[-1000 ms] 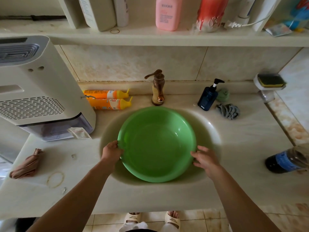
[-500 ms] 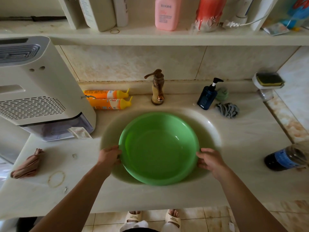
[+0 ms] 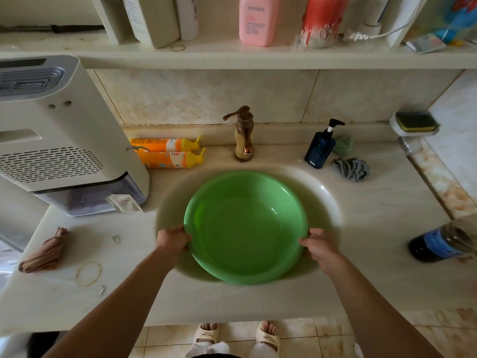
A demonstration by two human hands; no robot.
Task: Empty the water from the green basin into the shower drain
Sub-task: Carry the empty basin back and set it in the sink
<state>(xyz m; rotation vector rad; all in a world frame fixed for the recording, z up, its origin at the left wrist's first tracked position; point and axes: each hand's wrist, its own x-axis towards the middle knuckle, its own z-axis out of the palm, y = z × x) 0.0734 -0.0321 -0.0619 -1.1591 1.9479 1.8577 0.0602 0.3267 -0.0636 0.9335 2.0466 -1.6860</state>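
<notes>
A pale stone desk (image 3: 374, 280) fills most of the view, with a shelf (image 3: 232, 56) of bottles running above its back edge. At the desk's left end stands a large white appliance (image 3: 59, 140) with a grille on its front. An oval sink (image 3: 327, 200) is sunk into the middle of the desk, and the green basin (image 3: 245, 228) sits within it, its near rim reaching over the sink's front lip; shallow clear water seems to lie inside, though that is hard to tell. The left hand (image 3: 171, 241) is closed on the basin's left rim and the right hand (image 3: 318, 244) is closed on its right rim, thumbs over the top edge. A dark bottle (image 3: 438, 244) lies on its side at the desk's right edge. Two orange bottles (image 3: 167, 153) lie side by side along the back edge, just left of the brass tap (image 3: 242, 135), which stands behind the sink. A navy pump bottle (image 3: 320, 148) stands right of the tap, with a grey cloth (image 3: 351, 169) just beside it. A brown bundle of fabric (image 3: 45, 251) lies near the left front corner.
</notes>
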